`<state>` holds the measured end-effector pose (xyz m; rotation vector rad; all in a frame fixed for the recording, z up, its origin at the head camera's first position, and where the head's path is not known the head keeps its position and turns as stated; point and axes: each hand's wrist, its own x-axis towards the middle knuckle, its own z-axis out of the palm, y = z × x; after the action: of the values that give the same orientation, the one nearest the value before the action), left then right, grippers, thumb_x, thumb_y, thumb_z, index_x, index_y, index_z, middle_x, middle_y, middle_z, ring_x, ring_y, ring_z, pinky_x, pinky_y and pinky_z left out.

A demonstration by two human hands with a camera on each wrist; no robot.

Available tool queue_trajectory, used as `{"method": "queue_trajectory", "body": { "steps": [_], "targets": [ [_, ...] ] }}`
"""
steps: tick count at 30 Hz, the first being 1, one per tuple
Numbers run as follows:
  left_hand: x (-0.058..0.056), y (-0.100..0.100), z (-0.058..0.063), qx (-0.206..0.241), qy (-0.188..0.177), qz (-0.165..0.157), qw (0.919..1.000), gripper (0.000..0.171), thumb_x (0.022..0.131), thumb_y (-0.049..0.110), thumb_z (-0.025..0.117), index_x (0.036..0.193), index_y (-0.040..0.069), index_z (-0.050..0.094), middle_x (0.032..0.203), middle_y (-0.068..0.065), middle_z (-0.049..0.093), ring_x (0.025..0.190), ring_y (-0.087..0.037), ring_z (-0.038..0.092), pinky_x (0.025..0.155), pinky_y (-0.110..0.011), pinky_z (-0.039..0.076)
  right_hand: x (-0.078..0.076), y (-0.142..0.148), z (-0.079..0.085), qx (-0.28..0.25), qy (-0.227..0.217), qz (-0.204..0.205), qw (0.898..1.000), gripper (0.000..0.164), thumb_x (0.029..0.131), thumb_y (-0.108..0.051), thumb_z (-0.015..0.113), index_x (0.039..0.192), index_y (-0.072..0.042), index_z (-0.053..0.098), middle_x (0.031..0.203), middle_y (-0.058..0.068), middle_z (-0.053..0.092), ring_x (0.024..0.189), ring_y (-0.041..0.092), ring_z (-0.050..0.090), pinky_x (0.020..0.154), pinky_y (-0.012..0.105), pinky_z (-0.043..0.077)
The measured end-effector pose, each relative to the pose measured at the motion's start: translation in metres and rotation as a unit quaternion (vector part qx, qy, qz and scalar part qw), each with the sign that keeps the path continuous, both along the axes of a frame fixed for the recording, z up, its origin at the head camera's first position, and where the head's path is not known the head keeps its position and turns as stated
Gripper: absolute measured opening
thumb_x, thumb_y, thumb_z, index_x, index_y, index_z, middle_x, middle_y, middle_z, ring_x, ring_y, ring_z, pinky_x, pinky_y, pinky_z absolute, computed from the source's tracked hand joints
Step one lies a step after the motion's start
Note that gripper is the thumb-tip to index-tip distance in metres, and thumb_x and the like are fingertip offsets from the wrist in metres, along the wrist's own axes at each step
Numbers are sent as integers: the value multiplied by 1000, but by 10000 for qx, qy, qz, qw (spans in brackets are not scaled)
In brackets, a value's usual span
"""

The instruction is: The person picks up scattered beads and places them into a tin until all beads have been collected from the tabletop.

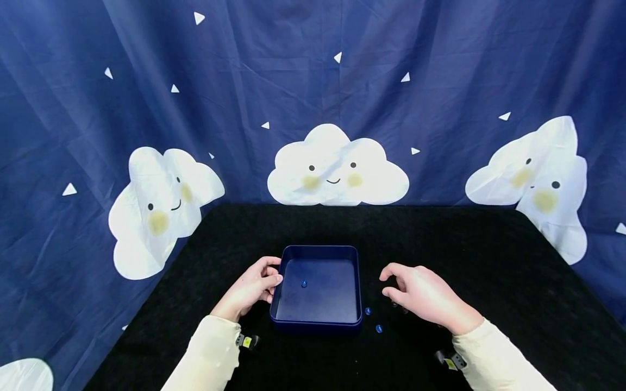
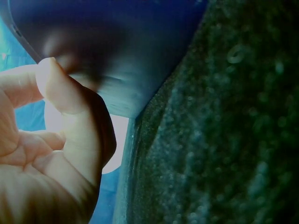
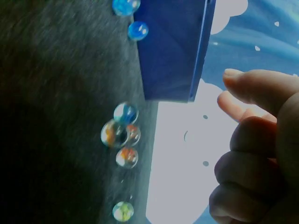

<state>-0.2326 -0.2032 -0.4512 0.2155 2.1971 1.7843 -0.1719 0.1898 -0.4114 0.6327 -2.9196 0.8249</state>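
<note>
A shallow dark blue square box (image 1: 317, 324) sits on the black cloth, with one blue marble (image 1: 304, 283) on its floor. My left hand (image 1: 254, 285) holds the box at its left side, thumb and forefinger at the rim; in the left wrist view the thumb (image 2: 70, 100) lies against the outer wall. Right of the box my right hand (image 1: 423, 290) hovers, fingers loosely bent, thumb and forefinger apart with nothing between them. Two blue marbles (image 1: 379, 328) lie by the box's right front corner. Clear marbles with coloured swirls (image 3: 126, 157) lie on the cloth below this hand.
The black cloth (image 1: 489, 250) covers the table up to a blue curtain (image 1: 303, 70) printed with white clouds (image 1: 337, 157). A green-swirled marble (image 3: 123, 212) lies apart from the others in the right wrist view. Pale sleeves (image 1: 207, 347) and wrist cameras (image 1: 248, 341) are at both wrists.
</note>
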Motion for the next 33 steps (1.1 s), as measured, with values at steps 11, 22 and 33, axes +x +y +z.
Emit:
{"method": "queue_trajectory", "body": {
  "steps": [11, 22, 33],
  "targets": [
    [-1, 0, 1, 18, -4, 19, 10000, 49, 96, 4, 62, 141, -1, 43, 96, -11, 54, 69, -18, 51, 52, -27, 51, -8, 18, -17, 555, -191, 121, 9982, 14, 87, -23, 76, 95, -29, 67, 59, -18, 47, 51, 1, 44, 53, 25, 39],
    [0, 0, -1, 76, 7, -36, 10000, 49, 96, 4, 62, 140, -3, 42, 94, -10, 54, 68, -17, 51, 51, -26, 50, -5, 13, -27, 1067, 18, 422, 9934, 19, 81, -18, 77, 85, -32, 64, 67, -21, 48, 59, 1, 44, 55, 28, 41],
    [0, 0, -1, 99, 13, -52, 9999, 49, 96, 3, 61, 140, -3, 42, 94, -10, 53, 68, -17, 51, 50, -26, 50, -5, 7, -19, 758, 85, 424, 9962, 19, 86, -18, 76, 88, -32, 64, 63, -22, 45, 57, -2, 42, 56, 25, 40]
  ]
}}
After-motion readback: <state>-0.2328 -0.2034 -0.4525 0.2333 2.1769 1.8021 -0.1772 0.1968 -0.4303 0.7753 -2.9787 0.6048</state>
